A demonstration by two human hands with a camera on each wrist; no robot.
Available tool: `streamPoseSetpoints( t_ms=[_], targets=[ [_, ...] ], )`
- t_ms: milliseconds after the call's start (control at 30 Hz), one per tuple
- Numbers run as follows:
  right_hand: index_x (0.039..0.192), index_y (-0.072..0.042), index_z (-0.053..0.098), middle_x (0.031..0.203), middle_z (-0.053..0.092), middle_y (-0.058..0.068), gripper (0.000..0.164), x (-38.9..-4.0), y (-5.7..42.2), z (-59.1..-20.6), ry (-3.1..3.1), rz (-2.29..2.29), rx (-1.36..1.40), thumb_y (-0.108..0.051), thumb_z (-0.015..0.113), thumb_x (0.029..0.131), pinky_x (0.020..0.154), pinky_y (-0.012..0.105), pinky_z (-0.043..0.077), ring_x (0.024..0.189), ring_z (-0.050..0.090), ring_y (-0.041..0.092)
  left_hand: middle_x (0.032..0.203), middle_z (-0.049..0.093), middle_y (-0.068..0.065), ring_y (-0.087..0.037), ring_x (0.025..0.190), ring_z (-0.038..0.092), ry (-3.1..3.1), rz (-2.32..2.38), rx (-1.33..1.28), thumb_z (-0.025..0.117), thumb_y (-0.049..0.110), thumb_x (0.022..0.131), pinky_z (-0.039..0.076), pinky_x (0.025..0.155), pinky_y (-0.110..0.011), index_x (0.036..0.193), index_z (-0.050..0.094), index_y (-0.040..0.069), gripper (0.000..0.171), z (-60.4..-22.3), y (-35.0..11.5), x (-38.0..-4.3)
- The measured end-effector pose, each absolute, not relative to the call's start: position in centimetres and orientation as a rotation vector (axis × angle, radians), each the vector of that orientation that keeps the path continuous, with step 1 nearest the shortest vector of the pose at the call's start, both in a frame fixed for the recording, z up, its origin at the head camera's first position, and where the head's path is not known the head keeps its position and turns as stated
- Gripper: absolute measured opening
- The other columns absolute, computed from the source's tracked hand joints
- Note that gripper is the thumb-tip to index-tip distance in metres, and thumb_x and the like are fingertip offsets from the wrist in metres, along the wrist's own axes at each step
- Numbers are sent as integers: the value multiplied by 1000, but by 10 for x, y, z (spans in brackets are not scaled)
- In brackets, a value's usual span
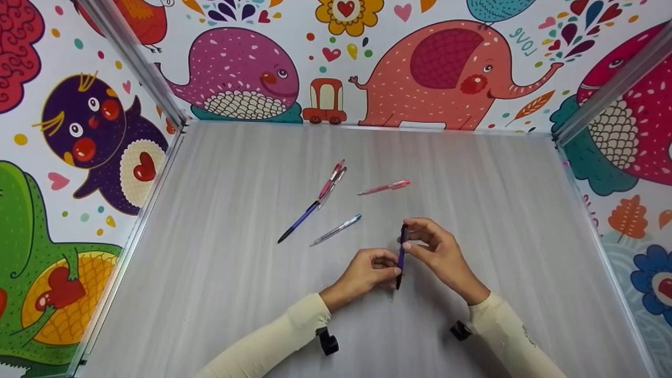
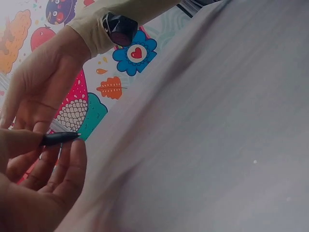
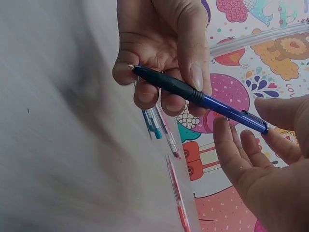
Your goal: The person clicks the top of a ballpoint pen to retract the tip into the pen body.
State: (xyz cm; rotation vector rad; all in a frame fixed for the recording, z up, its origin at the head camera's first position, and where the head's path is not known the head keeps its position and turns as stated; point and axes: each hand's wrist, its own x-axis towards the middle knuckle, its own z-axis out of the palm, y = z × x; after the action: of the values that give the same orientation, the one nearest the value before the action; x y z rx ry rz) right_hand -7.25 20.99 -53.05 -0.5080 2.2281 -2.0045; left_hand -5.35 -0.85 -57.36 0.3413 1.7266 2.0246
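Observation:
A blue ballpoint pen (image 1: pixel 402 254) with a black grip is held up between the hands, over the table. My left hand (image 1: pixel 370 270) pinches it by the black grip, between thumb and fingers. At the clip end is my right hand (image 1: pixel 436 249), its thumb and index finger around the pen's top. In the right wrist view the metal point of the pen (image 3: pixel 231 110) sticks out past the left thumb. The left wrist view shows only the black front part of the pen (image 2: pixel 60 138) beyond the left hand (image 2: pixel 58 186).
On the grey table (image 1: pixel 220 294) lie a second blue pen (image 1: pixel 299 222), a red pen (image 1: pixel 329 182) beside a clear one, a pink pen (image 1: pixel 387 187) and a clear pen with a teal end (image 1: pixel 336 230). Printed panels (image 1: pixel 525 115) with metal edges stand around the table.

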Motion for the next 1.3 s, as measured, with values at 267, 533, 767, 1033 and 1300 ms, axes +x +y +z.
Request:
streamPoseSetpoints(
  t_ms=[267, 533, 767, 1033, 1300],
  targets=[
    [147, 5, 60, 134, 66, 20, 49, -72, 210, -533, 2181, -2011, -540, 8, 75, 100, 92, 32, 63, 112, 73, 27, 101, 78, -8, -17, 88, 76, 1666, 2047, 311, 75, -3, 100, 67, 79, -38, 113, 75, -7, 13, -572, -9, -51],
    [148, 9, 58, 122, 69, 30, 53, -71, 210, -536, 2233, -1964, -587, 9, 76, 98, 97, 30, 61, 110, 73, 23, 96, 76, -5, -15, 83, 75, 1564, 2081, 303, 74, -6, 100, 67, 77, -37, 115, 71, -15, 18, -575, -10, -50],
    [147, 3, 61, 120, 70, 31, 52, -69, 208, -536, 2247, -1973, -571, 9, 76, 98, 92, 30, 62, 108, 73, 22, 95, 75, -3, -14, 82, 75, 1564, 2082, 312, 74, -6, 100, 66, 75, -34, 114, 71, -13, 16, -573, -13, -48],
    [147, 2, 61, 119, 70, 31, 52, -67, 204, -539, 2237, -1977, -547, 7, 77, 98, 91, 30, 62, 107, 73, 22, 95, 75, -3, -15, 82, 75, 1565, 2078, 289, 74, -6, 100, 66, 75, -33, 114, 71, -14, 17, -573, -16, -46],
    [147, 1, 61, 117, 71, 27, 51, -67, 204, -538, 2243, -1967, -540, 6, 77, 99, 87, 30, 63, 106, 74, 24, 96, 76, -4, -15, 81, 76, 1553, 2084, 304, 74, -5, 100, 66, 74, -33, 114, 72, -12, 16, -571, -17, -47]
  ],
)
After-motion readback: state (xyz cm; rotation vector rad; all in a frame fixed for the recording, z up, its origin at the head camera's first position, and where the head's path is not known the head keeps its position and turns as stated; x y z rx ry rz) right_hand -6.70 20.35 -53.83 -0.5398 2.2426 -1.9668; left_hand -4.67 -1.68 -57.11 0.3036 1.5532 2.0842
